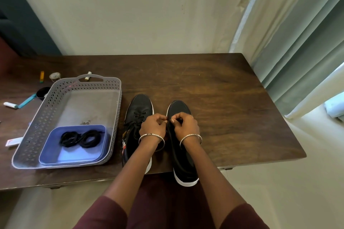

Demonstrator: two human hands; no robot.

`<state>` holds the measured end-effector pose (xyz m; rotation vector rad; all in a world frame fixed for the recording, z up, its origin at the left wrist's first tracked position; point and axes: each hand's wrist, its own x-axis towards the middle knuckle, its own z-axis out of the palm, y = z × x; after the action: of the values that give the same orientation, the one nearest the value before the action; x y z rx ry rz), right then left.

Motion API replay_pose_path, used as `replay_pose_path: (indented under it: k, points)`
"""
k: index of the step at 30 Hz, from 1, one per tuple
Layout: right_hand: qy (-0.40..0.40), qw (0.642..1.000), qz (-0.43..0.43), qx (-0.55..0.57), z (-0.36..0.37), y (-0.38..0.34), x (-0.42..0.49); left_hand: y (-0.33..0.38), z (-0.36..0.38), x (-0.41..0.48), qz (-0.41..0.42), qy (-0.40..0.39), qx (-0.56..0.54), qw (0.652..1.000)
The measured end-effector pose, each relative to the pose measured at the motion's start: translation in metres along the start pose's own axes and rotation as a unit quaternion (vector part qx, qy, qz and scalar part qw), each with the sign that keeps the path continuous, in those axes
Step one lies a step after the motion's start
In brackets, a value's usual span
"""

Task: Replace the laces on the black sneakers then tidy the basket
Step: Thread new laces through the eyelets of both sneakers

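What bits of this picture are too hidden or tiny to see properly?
- Head view: the right sneaker's lace holes, covered by the left hand and right hand, which pinch the lace.
- Head view: how many coiled laces lie in the blue tray; they are dark and overlap.
- Head view: the small white tube behind the grey basket, partly hidden by its handle and too small to name.

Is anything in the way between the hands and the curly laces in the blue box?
Nothing covers the coiled laces; the blue box is open on top. The left sneaker and the wall of the grey basket lie between, likely low enough to reach over.
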<state>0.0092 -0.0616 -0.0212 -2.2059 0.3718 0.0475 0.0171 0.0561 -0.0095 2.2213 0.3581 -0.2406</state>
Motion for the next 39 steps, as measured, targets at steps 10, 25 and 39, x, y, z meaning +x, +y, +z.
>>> replay_pose_path:
  k: [10,25,39]
  points:
    - [-0.026,0.994,-0.053,-0.091,-0.003,-0.001,0.003,0.000,0.002,0.005,-0.026,0.012,-0.052,0.998]
    - [-0.050,0.997,-0.048,-0.034,-0.007,0.006,0.018,-0.005,0.000,0.010,-0.074,-0.053,-0.199,0.976]
    - [-0.001,0.994,-0.079,0.078,0.001,0.016,0.007,-0.023,0.001,0.023,-0.095,-0.097,-0.232,0.963]
